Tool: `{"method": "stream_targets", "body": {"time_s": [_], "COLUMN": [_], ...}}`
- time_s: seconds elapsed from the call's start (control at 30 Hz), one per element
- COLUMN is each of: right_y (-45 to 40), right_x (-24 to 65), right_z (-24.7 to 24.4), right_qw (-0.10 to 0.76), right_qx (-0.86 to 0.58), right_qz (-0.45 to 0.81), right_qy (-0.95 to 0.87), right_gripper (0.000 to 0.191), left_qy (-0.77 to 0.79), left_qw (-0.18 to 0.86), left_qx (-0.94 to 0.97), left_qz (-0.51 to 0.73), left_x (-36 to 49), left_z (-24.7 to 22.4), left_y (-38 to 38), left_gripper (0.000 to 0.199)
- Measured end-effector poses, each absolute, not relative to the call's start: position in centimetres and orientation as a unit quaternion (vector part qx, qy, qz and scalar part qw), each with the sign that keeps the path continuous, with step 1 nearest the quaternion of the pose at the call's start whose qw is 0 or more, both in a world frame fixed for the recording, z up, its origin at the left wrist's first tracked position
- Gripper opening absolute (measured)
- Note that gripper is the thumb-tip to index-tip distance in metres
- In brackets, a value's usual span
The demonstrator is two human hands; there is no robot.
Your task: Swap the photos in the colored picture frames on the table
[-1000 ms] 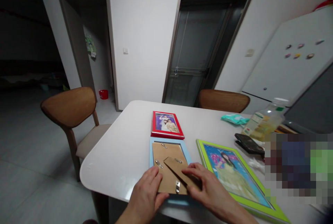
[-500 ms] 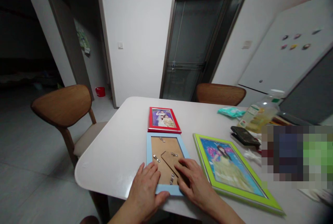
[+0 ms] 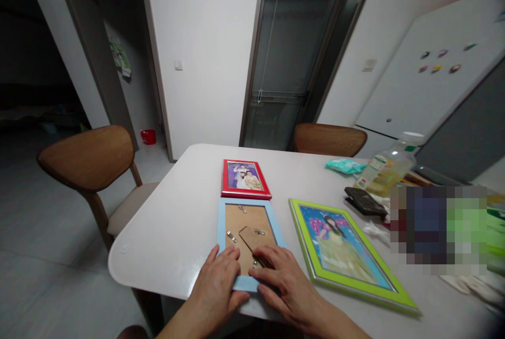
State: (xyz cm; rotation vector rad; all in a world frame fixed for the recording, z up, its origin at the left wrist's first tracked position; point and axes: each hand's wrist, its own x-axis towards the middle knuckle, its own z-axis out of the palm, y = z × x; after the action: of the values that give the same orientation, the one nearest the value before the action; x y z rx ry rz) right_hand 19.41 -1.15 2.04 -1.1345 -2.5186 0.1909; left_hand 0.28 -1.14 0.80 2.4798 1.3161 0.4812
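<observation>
A light blue picture frame (image 3: pixel 279 231) lies face down on the table, its brown backing board (image 3: pixel 252 219) held by small metal clips. A slit outlines the stand flap cut in the board. My left hand (image 3: pixel 216 282) rests on the frame's lower left edge, fingers laid flat and thumb spread at the near edge. Over the lower right part reaches my right hand (image 3: pixel 286 281), its fingers apart and bent, tips at the lower metal clip (image 3: pixel 255 264), which they partly hide. Beyond stands a red-framed photo (image 3: pixel 246 177), face up; to the right lies a lime-green framed portrait (image 3: pixel 347 247).
On the right of the white table (image 3: pixel 165 234) are a plastic bottle (image 3: pixel 389 165) of yellowish liquid, a teal packet (image 3: pixel 344 166) and a black item (image 3: pixel 365 202). Wooden chairs stand at the left (image 3: pixel 89 157) and far side (image 3: pixel 329 139). A blurred patch covers the right edge.
My right hand has slid left across the backing board to the lower clip. My left hand stays on the frame's edge. The view has shifted slightly.
</observation>
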Motion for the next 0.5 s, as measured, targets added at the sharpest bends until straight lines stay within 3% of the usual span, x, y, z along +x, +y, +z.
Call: {"method": "stream_targets", "body": {"time_s": [0.5], "right_y": [6.5], "right_x": [19.0], "right_z": [0.6], "right_qw": [0.227], "right_qx": [-0.586], "right_qz": [0.065], "right_qy": [-0.775], "right_gripper": [0.020], "left_qy": [0.457], "left_qw": [0.173], "left_qx": [0.853], "left_qz": [0.185], "left_x": [-0.2], "left_z": [0.8], "left_y": [-1.3], "left_gripper": [0.026]}}
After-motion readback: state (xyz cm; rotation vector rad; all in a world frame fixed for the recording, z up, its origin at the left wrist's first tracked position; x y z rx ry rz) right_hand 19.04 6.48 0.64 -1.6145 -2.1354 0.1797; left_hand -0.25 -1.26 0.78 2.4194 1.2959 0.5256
